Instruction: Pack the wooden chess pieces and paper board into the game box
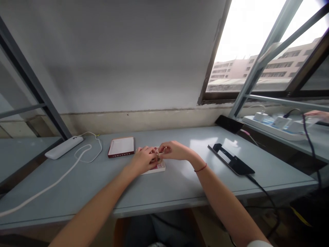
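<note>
A shallow white box [161, 168] with red line markings lies on the desk in front of me. Small pale pieces with red characters [157, 150] sit at the box, partly covered by my fingers. Bent over the box from the left, my left hand [144, 158] has its fingers curled down on the pieces; their tips are partly hidden. At the box's far right side, my right hand [173, 150] has thumb and fingers pinched together near the pieces. What lies in that pinch is too small to make out. A red string circles the right wrist.
Left of the box lies an open red-edged lid [121, 146] with a white inside. A white power bank-like block [64, 147] and white cable are farther left. On the right are a dark phone-like device [231, 160] with a cable, and a power strip [275, 127] near another person's hand [318, 114].
</note>
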### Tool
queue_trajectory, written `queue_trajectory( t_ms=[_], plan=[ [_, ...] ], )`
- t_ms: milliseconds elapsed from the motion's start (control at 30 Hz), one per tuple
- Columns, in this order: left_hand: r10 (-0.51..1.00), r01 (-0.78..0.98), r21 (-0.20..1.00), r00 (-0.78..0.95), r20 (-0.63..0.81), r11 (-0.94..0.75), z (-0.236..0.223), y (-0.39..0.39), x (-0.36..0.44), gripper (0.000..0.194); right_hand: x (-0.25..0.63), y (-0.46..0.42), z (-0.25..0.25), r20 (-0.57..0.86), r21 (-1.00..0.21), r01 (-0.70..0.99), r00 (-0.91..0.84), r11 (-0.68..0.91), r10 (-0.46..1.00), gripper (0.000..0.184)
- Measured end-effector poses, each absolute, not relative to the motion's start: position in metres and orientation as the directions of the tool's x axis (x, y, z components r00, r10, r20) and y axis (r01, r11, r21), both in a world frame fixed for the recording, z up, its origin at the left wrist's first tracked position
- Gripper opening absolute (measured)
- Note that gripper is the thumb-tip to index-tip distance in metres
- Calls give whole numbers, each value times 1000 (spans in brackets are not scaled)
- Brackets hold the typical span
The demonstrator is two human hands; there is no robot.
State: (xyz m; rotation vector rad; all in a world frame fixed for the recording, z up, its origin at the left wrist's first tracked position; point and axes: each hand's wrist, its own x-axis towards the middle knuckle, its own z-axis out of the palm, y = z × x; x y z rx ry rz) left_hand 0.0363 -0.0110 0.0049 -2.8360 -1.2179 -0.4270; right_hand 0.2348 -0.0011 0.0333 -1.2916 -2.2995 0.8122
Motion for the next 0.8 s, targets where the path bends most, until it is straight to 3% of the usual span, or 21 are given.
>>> queue_trajectory(
  t_ms=[300,500,600,700,800],
  plan=[
    [712,707,111,669,212,-698,21,-9,19,28,229,-2,29,56,-550,684,-542,479,838,20],
    [711,702,113,691,127,-703,20,-5,13,19,217,-6,25,142,-414,670,-621,616,771,7],
    [685,665,166,718,125,-728,20,-3,14,19,217,-4,23,133,-422,675,-614,605,778,7],
    [677,640,248,727,111,-727,22,-3,13,19,225,6,22,185,-484,672,-547,560,816,11],
    [679,632,289,728,98,-719,24,-4,10,20,236,18,17,337,-446,736,-389,510,857,18]
  ],
)
